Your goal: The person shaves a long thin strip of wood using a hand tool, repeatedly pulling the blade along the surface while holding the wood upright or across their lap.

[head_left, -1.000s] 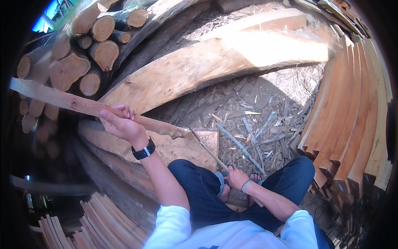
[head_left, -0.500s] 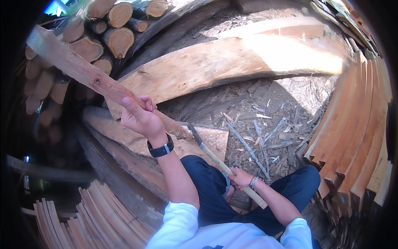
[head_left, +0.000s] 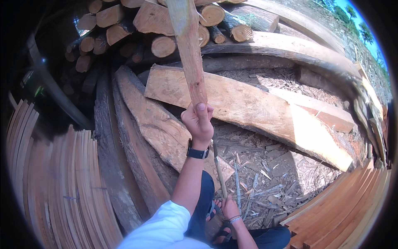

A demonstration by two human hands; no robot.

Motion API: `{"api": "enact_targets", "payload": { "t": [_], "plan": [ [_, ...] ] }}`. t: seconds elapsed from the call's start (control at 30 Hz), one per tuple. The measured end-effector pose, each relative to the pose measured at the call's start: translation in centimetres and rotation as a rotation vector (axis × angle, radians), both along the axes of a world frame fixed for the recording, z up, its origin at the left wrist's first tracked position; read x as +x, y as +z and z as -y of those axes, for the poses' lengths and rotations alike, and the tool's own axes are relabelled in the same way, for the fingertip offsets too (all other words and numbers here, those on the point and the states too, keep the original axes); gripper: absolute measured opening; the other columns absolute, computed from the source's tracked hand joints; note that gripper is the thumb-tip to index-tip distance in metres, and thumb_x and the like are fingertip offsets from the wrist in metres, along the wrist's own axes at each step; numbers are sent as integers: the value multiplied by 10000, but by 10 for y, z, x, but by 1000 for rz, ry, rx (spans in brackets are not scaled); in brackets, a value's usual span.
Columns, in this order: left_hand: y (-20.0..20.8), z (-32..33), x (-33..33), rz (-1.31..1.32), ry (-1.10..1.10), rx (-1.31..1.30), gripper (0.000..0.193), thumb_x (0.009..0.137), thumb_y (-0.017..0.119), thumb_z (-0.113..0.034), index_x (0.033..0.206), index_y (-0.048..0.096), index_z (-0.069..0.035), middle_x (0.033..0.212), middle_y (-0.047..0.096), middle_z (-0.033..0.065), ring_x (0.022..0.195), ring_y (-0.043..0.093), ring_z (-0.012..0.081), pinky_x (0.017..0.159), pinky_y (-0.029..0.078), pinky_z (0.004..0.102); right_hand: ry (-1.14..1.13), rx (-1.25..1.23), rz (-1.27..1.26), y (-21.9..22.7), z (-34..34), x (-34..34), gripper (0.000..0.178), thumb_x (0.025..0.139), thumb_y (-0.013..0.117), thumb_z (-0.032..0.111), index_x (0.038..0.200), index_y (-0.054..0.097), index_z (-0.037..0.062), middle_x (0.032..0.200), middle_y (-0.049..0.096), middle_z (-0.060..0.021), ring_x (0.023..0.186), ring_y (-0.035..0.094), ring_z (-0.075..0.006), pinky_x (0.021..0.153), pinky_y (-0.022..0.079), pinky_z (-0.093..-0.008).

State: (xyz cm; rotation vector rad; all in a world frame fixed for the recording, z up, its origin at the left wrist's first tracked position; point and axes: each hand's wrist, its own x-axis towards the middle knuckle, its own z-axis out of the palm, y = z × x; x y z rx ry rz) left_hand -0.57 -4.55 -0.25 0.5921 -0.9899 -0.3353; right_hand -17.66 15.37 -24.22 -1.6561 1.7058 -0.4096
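Observation:
A long, narrow wooden board (head_left: 190, 54) with a rough surface rises away from me, its far end cut off by the top edge. My left hand (head_left: 199, 121) is closed around its near end, thumb along the face. Lower down, my right hand (head_left: 230, 207) grips a long-handled tool (head_left: 219, 173), a slim wooden shaft with a dark upper end. The kind of tool does not show, since its tip passes close behind my left wrist. Behind the held board lies a broad sawn slab (head_left: 244, 103).
Cut logs (head_left: 163, 46) are piled at the back. Stacked thin boards (head_left: 70, 174) stand at the left, more boards (head_left: 340, 207) at the right. Long slabs (head_left: 137, 153) lie left of my legs. Bark and wood chips (head_left: 269, 178) cover the ground ahead.
My left hand still holds the board, which has swung from pointing far left to nearly straight ahead. The view has turned left. My right hand keeps the tool, now more upright in view.

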Motion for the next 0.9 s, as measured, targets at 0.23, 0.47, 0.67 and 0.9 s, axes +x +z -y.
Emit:
{"api": "enact_targets", "payload": {
  "t": [0.23, 0.47, 0.67, 0.9],
  "plan": [
    [2, -6, 28, 12, 80, 0, 466, 947, 461, -368, 675, 511, 7, 515, 444, 8, 448, 413, 65, 426, 316, 212, 123, 6, 76, 16, 8, 6, 255, 888, 492, 199, 971, 452, -38, 718, 577, -328, 730, 573, -499, 666, 467, -551],
    [-5, 4, 53, -46, 40, 30, 452, 956, 451, -371, 688, 487, -9, 534, 432, 8, 461, 389, 60, 436, 298, 201, 178, 48, -23, 36, 16, 8, 268, 892, 500, 217, 951, 462, -41, 759, 572, -338, 764, 556, -507, 696, 439, -548],
    [-1, 5, 56, -32, 22, 54, 478, 952, 438, -421, 704, 485, -15, 542, 435, 6, 451, 376, 50, 433, 295, 197, -14, -77, 383, 33, 5, 5, 245, 909, 492, 214, 912, 459, -29, 665, 572, -286, 651, 577, -456, 561, 448, -506],
    [6, 7, 49, -25, -13, 74, 520, 938, 439, -474, 702, 493, -15, 512, 414, -6, 444, 371, 50, 423, 281, 193, 133, -110, -44, -22, 8, 11, 249, 899, 477, 212, 907, 429, -32, 701, 574, -310, 648, 572, -470, 578, 431, -560]
  ]
}}
